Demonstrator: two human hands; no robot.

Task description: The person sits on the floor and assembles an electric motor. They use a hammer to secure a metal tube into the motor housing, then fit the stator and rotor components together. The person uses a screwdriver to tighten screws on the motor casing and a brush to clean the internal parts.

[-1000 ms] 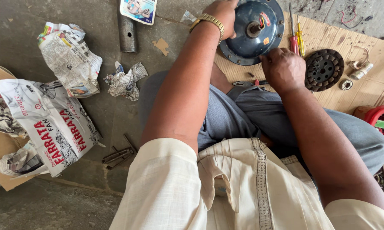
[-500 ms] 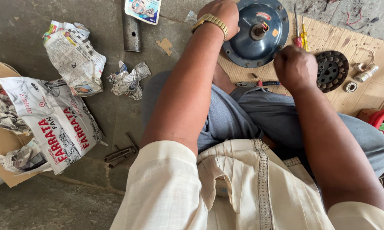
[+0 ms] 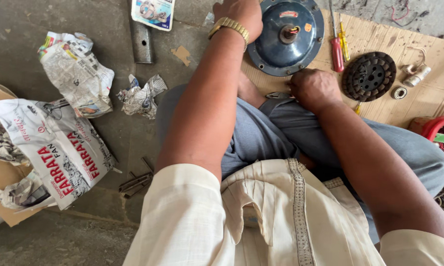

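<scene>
A round blue fan motor housing (image 3: 286, 42) with a centre shaft lies on a cardboard sheet (image 3: 428, 49) in front of my crossed legs. My left hand (image 3: 239, 15), with a gold watch at the wrist, grips the housing's far left rim. My right hand (image 3: 313, 88) is a closed fist at the housing's near edge. It sits over a pair of pliers (image 3: 277, 95), whose grey end shows just left of the knuckles.
A red screwdriver (image 3: 336, 54) and a yellow one (image 3: 344, 42) lie right of the housing, beside a black round winding disc (image 3: 368, 76), a bearing (image 3: 400, 92) and a small cylinder (image 3: 416, 76). Crumpled newspaper (image 3: 76, 74), a printed carton (image 3: 59, 152), a metal bar (image 3: 142, 42) and loose bolts (image 3: 135, 181) lie on the concrete at left.
My right hand has come down and left from beside the screwdrivers onto the pliers. The left hand has stayed on the housing rim.
</scene>
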